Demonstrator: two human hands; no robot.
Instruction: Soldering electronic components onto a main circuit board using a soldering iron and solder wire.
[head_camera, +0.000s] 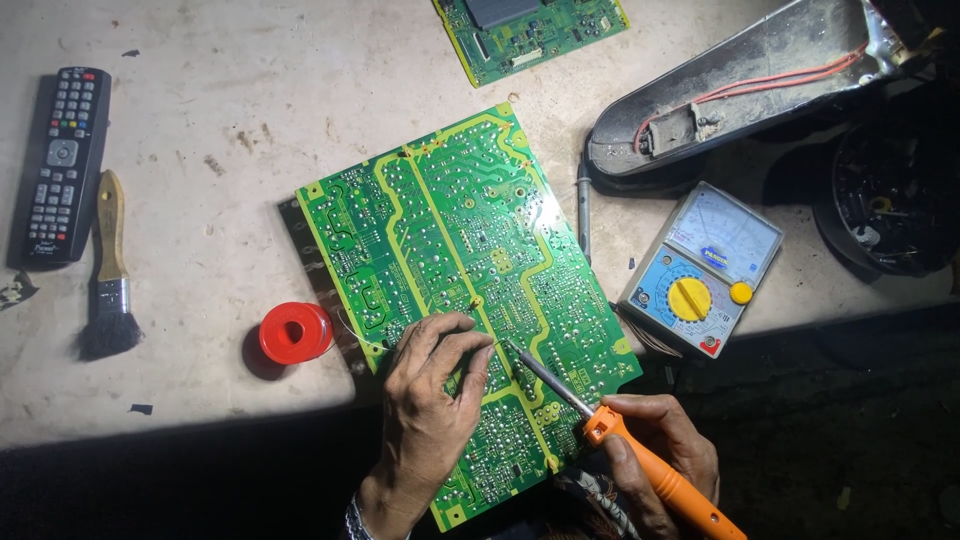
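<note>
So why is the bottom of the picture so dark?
Head view: a bright light falls on the table and green circuit board, sharp and clear; the near edge lies in deep shadow, dimming both wrists; the right hand with the orange soldering iron sits half-lit.
</note>
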